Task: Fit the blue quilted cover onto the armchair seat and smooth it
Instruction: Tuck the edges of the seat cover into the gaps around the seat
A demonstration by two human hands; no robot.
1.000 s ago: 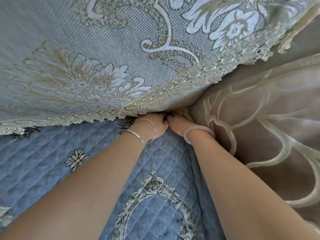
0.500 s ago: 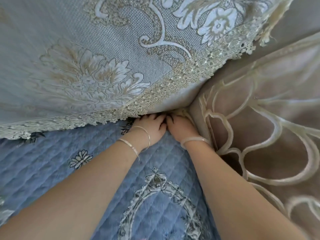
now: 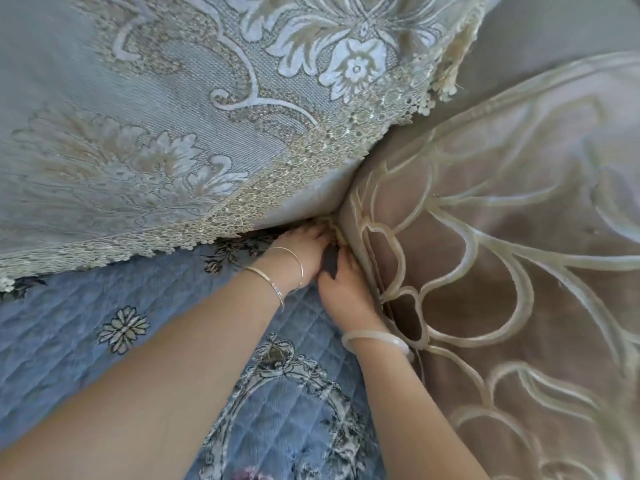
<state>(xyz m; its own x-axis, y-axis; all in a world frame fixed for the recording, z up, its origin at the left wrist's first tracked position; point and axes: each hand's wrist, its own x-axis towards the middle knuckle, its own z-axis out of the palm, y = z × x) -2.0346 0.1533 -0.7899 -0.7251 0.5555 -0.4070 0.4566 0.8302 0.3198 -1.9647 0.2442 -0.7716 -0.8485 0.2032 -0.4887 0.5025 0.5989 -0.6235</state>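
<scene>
The blue quilted cover (image 3: 162,327) with grey floral medallions lies over the seat. Both hands work at its far right corner, where the seat meets the backrest and the armrest. My left hand (image 3: 303,249), two thin bangles on its wrist, reaches into the crevice under the backrest's lace edge, and its fingers are hidden there. My right hand (image 3: 341,289), wearing a pale bangle, lies just nearer along the armrest (image 3: 502,271). Its fingertips sink into the gap at the cover's edge.
The backrest (image 3: 145,109) carries a light blue damask throw with a beige lace border that overhangs the seat's rear edge. The brown velvet armrest with cream scroll pattern bounds the seat on the right.
My right hand has drawn back from the corner and moved nearer along the armrest gap. My left hand stays in the corner. The view has shifted slightly left.
</scene>
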